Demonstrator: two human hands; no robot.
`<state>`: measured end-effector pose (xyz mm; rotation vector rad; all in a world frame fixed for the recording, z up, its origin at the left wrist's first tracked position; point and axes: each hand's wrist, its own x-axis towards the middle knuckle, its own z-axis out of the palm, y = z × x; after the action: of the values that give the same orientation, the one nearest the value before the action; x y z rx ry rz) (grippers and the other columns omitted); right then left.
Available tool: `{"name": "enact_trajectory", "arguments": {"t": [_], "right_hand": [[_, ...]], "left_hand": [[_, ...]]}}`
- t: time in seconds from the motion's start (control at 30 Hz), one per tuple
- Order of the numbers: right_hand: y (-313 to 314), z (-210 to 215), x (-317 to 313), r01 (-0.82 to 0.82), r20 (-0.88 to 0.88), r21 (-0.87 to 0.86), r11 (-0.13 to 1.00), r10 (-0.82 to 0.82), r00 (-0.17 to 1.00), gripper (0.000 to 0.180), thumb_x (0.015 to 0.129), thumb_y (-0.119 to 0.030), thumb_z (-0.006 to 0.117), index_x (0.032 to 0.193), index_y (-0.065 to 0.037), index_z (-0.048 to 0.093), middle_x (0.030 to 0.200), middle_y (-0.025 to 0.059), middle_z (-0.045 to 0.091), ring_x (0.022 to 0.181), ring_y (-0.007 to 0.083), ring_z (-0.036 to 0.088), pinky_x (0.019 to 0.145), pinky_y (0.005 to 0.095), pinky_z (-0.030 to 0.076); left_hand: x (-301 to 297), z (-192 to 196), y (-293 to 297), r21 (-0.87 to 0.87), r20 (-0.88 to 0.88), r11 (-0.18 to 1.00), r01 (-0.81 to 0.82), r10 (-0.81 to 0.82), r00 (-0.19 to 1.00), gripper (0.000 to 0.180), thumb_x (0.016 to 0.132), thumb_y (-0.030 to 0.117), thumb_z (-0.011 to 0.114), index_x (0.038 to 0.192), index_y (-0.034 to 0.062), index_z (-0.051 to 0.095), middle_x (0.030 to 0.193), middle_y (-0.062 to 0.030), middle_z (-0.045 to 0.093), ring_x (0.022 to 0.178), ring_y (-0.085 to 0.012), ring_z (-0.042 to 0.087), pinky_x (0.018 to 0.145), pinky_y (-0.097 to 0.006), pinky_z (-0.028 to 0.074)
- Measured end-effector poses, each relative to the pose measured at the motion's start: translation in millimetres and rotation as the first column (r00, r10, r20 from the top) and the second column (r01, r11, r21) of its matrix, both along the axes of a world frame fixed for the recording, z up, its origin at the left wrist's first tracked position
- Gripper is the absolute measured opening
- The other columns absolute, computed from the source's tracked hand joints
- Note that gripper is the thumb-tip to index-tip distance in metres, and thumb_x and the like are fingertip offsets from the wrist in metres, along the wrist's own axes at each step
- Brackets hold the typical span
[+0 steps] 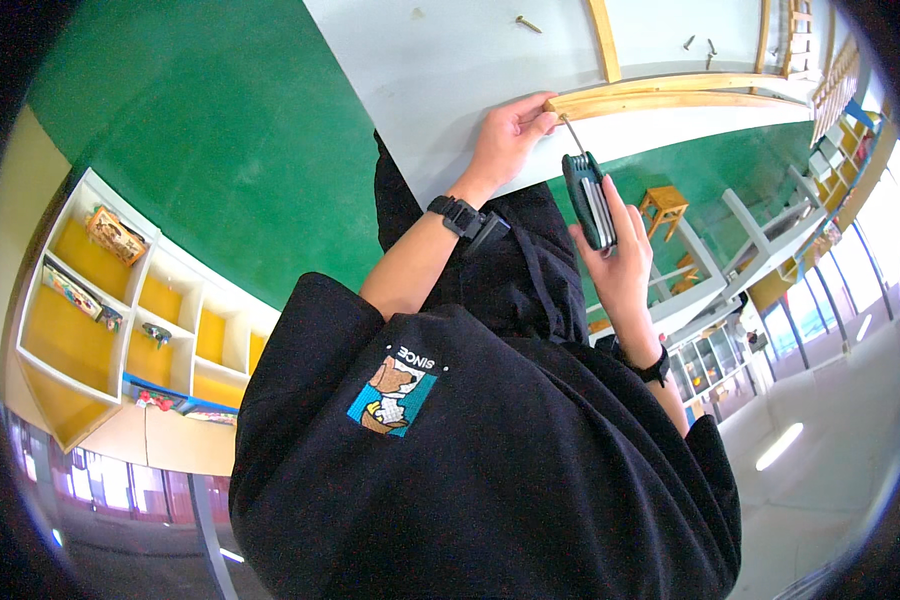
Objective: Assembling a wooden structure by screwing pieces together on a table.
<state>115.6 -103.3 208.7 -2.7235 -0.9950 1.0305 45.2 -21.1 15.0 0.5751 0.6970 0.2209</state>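
At upper centre of the frame, your left fingers (541, 125) pinch the wooden bar (650, 101) at its end; your right fingers (620, 212) grasp the folding tool (586, 198).

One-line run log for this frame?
left hand: gripping wooden frame end | right hand: holding green folding tool, shaft at frame end | white table: loose screws

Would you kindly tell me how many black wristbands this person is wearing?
2: one black wristband on the left hand's wrist, where the fingers hold the wooden piece's end; another wristband on the right hand's wrist, below the folding tool.
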Motion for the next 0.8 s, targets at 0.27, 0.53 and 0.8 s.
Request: {"name": "enact_trajectory", "arguments": {"t": [0.27,0.53,0.8], "right_hand": [[-2.3,-13.5,1.5,0.289,-0.220,-0.063,0.955,-0.295,0.930,0.040,0.090,-0.023,0.056,0.123,0.000,0.052,0.067,0.0161,0.060,0.057,0.0226,0.059,0.057,0.0348,0.049],[-10.4,-11.5,8.4,0.964,-0.593,-0.223,0.146,-0.805,-0.015,0.038,0.095,-0.024,0.049,0.126,-0.003,0.042,0.082,0.0073,0.057,0.061,0.0164,0.055,0.051,0.0300,0.048],[-23.7,-1.0,9.6,0.008,0.079,0.048,0.999,-0.012,0.997,0.072,0.077,-0.009,0.071,0.140,-0.006,0.035,0.104,0.0131,0.060,0.074,0.0205,0.061,0.069,0.0302,0.051]], "left_hand": [[-1.1,5.6,6.8,0.067,-0.066,0.995,0.067,-0.062,0.996,0.037,0.090,0.009,0.058,0.125,-0.0034,0.052,0.105,-0.0096,0.064,0.089,-0.0118,0.062,0.082,-0.024,0.050],[1.0,1.6,-1.6,-0.040,0.012,0.998,-0.051,0.051,0.999,0.036,0.089,0.005,0.059,0.123,-0.0040,0.053,0.107,-0.0062,0.063,0.095,-0.0101,0.059,0.086,-0.023,0.047],[-0.7,6.5,2.9,-0.034,0.000,0.999,0.014,-0.014,1.000,0.040,0.087,0.006,0.061,0.125,-0.0033,0.052,0.113,-0.0103,0.062,0.100,-0.0126,0.059,0.090,-0.025,0.047]]}}
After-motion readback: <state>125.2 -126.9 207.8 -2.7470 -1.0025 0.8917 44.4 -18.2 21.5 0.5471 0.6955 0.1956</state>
